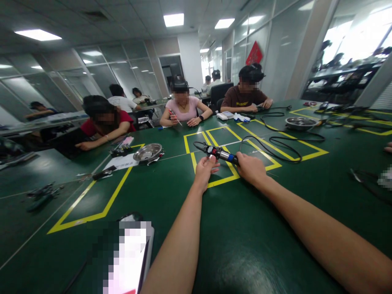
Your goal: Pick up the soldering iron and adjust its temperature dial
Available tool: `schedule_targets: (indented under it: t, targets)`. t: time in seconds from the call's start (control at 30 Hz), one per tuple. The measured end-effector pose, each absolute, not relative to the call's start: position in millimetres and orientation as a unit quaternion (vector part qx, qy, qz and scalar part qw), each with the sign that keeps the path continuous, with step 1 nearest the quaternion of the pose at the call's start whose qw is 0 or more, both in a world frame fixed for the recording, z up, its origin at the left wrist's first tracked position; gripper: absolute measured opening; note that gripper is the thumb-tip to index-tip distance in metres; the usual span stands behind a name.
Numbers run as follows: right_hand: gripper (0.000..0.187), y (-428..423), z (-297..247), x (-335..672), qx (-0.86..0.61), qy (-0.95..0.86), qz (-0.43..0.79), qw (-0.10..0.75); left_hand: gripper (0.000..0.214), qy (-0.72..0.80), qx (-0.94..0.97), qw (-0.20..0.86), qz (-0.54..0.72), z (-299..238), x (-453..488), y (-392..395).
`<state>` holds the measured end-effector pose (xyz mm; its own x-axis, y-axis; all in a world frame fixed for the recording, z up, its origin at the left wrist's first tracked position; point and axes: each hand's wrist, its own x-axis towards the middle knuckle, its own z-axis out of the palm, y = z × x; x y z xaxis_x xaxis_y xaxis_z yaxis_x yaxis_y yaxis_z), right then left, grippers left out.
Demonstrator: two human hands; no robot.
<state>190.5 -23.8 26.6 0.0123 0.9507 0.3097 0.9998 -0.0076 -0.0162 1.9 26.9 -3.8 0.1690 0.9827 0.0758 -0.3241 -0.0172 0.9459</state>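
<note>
Over the green table [232, 228], my right hand [250, 166] is closed round the black end of a corded electric screwdriver [226, 156] with a silver barrel and a blue band. The tool lies nearly level, pointing left. At its tip is a small black-and-red part [212, 150] with a thin dark wire looping off to the left. My left hand [205, 173] pinches this part from below with thumb and forefinger, its other fingers loosely curled. Tool and part seem to touch, but the exact contact is too small to make out.
Yellow tape [223, 181] marks rectangles on the table. A black cable [284, 141] loops at the right, near a steel bowl [301, 122]. Another steel bowl [148, 152] stands left. A blurred phone-like screen [128, 257] lies near front. Several people sit across the table.
</note>
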Motion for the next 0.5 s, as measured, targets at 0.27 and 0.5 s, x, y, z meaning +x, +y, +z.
schedule_targets:
  t: [0.27,0.5]
  targets:
    - [0.02,-23,7,197,-0.69,-0.697,-0.165,0.103,0.033,0.392,0.485,0.559,0.548,-11,3,30]
    - [0.019,-20,2,199,-0.699,-0.686,-0.169,0.111,0.027,0.405,0.532,0.541,0.511,-13,2,27]
